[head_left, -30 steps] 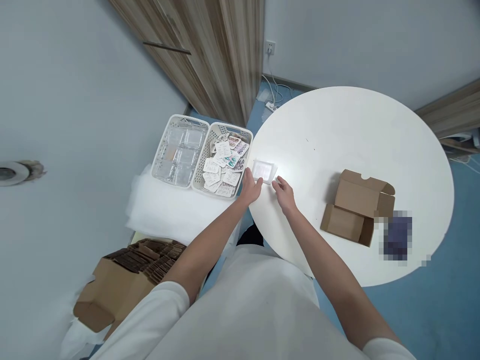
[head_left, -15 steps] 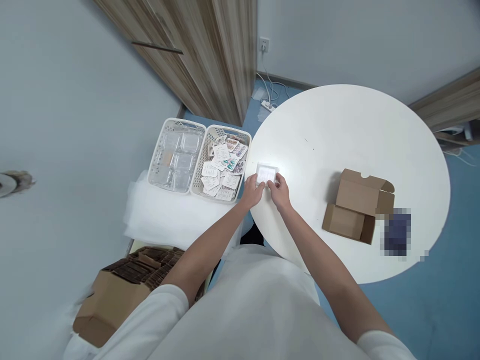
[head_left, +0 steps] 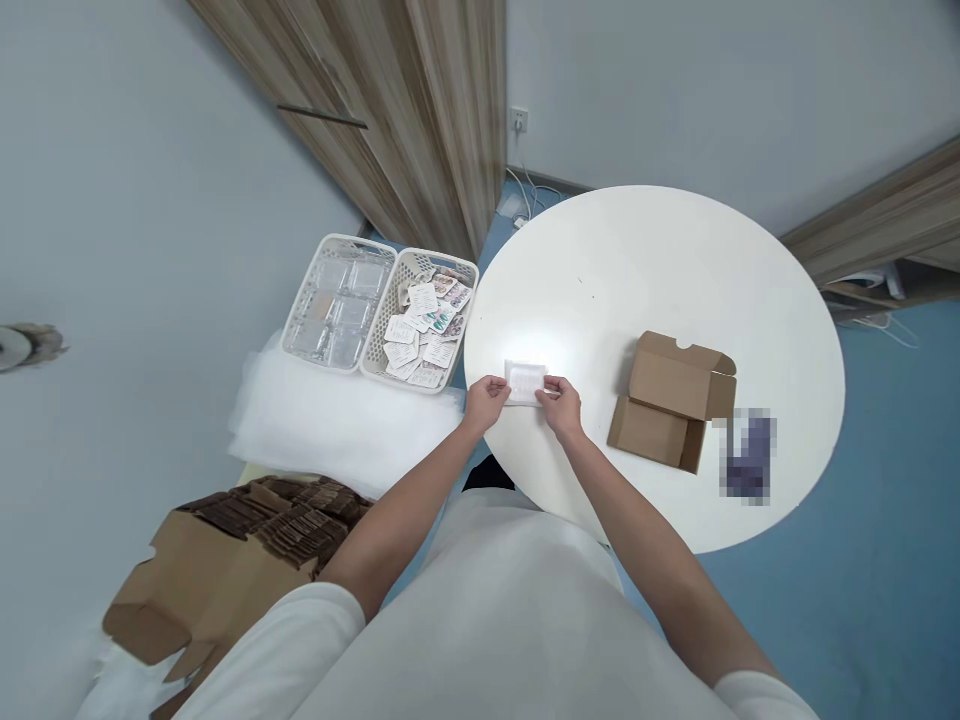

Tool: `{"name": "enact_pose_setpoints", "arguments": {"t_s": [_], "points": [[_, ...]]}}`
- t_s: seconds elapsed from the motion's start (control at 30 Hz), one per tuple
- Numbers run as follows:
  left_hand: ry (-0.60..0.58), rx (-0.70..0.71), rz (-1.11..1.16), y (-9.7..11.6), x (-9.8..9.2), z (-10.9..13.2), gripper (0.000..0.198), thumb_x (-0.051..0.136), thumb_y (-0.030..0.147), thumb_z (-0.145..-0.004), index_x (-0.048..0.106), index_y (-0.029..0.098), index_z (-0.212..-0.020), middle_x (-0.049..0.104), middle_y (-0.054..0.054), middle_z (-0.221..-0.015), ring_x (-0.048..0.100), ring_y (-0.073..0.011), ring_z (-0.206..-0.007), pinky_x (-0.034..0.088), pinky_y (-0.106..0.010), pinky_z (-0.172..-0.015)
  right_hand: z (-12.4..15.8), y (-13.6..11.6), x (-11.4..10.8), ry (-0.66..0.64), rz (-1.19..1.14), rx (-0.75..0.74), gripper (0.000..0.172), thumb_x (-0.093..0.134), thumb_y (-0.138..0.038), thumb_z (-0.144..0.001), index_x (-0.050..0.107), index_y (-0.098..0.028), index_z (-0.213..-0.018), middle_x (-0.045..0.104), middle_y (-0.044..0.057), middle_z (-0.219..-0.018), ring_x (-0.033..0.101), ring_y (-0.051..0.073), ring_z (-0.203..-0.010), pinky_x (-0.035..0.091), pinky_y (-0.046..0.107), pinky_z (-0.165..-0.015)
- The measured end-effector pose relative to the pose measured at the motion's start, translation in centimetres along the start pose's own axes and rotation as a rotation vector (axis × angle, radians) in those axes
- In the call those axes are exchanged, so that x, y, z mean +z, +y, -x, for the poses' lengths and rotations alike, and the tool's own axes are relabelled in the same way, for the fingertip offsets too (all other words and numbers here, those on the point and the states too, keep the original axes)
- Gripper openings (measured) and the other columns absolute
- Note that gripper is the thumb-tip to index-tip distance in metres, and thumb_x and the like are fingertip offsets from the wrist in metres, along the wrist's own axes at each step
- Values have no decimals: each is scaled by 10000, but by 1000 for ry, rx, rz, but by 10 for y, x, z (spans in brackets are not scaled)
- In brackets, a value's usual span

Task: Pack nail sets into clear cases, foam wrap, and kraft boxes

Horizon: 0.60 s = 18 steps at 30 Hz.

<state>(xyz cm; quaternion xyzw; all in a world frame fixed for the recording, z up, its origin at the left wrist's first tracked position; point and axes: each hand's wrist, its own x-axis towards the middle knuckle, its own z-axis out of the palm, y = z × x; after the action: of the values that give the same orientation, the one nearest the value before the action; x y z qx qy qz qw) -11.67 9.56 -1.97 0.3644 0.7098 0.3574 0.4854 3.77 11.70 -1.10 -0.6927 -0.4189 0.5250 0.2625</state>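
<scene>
A small flat rectangular packet (head_left: 525, 383), white and partly see-through, lies at the left side of the round white table (head_left: 697, 270). It looks like a clear plastic case in a thin white wrap; the contents cannot be made out. My left hand (head_left: 487, 402) pinches its left edge between thumb and fingers. On the opposite edge, my right hand (head_left: 562, 405) grips it the same way.
An open cardboard box (head_left: 667, 400) stands to the right, beside a blurred purple object (head_left: 748, 455). Left of the table are a basket (head_left: 366, 362) of printed nail-sheet-like cards and a basket (head_left: 289, 340) of clear plastic cases. White wrapping (head_left: 337, 425) and a carton (head_left: 217, 570) of folded cardboard sit nearer.
The view has shifted, so the table and baskets appear further left. Both hands have drawn the packet slightly towards me, and their fingers have moved from its near corners to its sides.
</scene>
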Motion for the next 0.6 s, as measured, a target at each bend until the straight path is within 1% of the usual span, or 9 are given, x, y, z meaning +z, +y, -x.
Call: {"name": "enact_pose_setpoints", "arguments": {"t_s": [0.13, 0.27, 0.43, 0.5, 0.6], "points": [[27, 49, -15, 10, 20, 25, 170, 583, 221, -716, 560, 150, -870, 629, -65, -902, 606, -119, -767, 496, -273, -749, 16, 6, -29, -19, -26, -57, 351, 553, -299, -663, 557, -212, -1003, 599, 38, -1046, 576, 127, -698, 485, 306, -685], [6, 141, -51, 29, 47, 50, 196, 579, 236, -721, 550, 154, -896, 623, -66, -913, 607, -118, -754, 501, -268, -731, 34, 12, -68, 14, -41, -123, 359, 555, -310, -679, 551, -202, -1021, 587, 51, -1060, 564, 118, -677, 486, 309, -693], [-90, 237, -170, 53, 91, 78, 170, 557, 262, -743, 565, 183, -893, 627, -41, -916, 609, -125, -732, 510, -261, -674, 53, 29, -125, 103, -72, -233, 373, 537, -324, -710, 542, -178, -1053, 526, 95, -1119, 568, 123, -729, 491, 307, -726], [-140, 282, -215, 61, 111, 86, 153, 541, 247, -752, 568, 191, -892, 631, -32, -913, 612, -129, -738, 510, -258, -673, 57, 38, -148, 147, -60, -265, 371, 528, -312, -718, 534, -175, -1063, 518, 96, -1124, 569, 127, -752, 491, 308, -735], [-218, 320, -295, 70, 140, 94, 158, 514, 209, -767, 567, 201, -915, 632, -23, -932, 618, -132, -745, 505, -263, -700, 58, 51, -177, 189, 7, -269, 372, 517, -277, -720, 511, -181, -1079, 539, 82, -1090, 571, 132, -755, 488, 312, -733]]}}
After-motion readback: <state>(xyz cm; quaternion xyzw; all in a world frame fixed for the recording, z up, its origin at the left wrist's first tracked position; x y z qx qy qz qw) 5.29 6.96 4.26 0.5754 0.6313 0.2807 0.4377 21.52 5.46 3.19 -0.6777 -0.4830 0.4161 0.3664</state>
